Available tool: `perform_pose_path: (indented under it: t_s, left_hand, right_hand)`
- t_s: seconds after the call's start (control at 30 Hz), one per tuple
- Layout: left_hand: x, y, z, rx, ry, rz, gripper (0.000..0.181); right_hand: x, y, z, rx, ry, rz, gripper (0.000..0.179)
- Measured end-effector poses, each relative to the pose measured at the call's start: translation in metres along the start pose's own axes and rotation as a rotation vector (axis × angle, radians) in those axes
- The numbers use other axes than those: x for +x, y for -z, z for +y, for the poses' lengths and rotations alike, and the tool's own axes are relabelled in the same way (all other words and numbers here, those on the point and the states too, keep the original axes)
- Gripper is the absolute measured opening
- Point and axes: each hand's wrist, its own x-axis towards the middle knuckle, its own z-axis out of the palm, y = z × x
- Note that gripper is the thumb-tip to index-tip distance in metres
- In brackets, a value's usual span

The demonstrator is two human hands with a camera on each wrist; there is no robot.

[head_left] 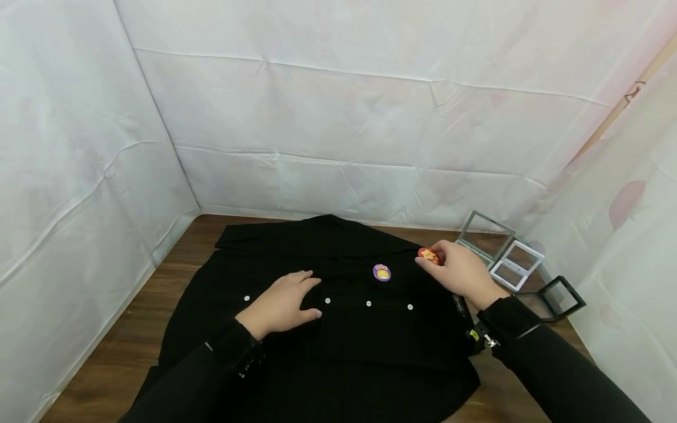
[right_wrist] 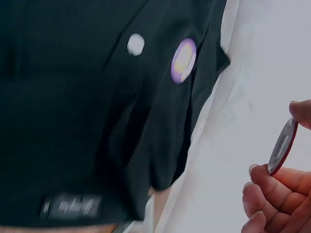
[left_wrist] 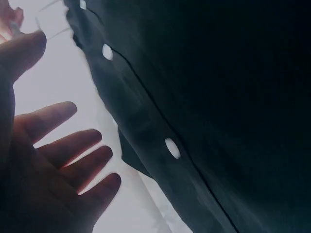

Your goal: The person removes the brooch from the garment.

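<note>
A black garment [head_left: 344,341] with a row of white buttons [head_left: 368,304] lies spread on the table. A round purple badge [head_left: 382,272] with a yellow figure sits on it, also seen in the right wrist view. My right hand [head_left: 461,271] pinches a round red badge [head_left: 429,255] between thumb and finger above the garment's far right edge. The right wrist view shows the grey back of this badge [right_wrist: 283,145] with a pin bar. Over the garment's left part is my left hand [head_left: 282,301], fingers spread, holding nothing.
Several open, hinged frame-like cases stand at the right: a grey-green one [head_left: 485,236], a white one [head_left: 517,266] and a black one [head_left: 562,298]. Pale cloth walls [head_left: 344,117] enclose the wooden table [head_left: 153,305] at the back and sides.
</note>
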Motion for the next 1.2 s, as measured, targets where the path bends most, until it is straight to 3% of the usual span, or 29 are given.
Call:
perform_pose_path:
  t_s: [0.37, 0.63, 0.77, 0.97, 1.2]
  left_hand:
    - [0.001, -0.005, -0.017, 0.015, 0.050, -0.079, 0.080]
    - [-0.002, -0.009, -0.022, 0.037, 0.081, -0.120, 0.087]
    - [-0.004, -0.011, -0.022, 0.026, 0.093, -0.147, 0.087]
    - [-0.003, -0.014, -0.023, 0.005, 0.103, -0.147, 0.087]
    - [-0.003, -0.014, -0.024, -0.001, 0.107, -0.149, 0.087]
  right_hand:
    - [-0.003, 0.016, 0.056, -0.030, -0.108, 0.004, 0.067]
    - [-0.004, 0.024, 0.085, -0.062, -0.303, -0.029, 0.065]
    - [-0.006, 0.024, 0.102, -0.057, -0.379, -0.002, 0.062]
    - [-0.009, 0.024, 0.128, -0.088, -0.441, 0.044, 0.064]
    - [-0.012, 0.019, 0.145, -0.124, -0.555, -0.015, 0.059]
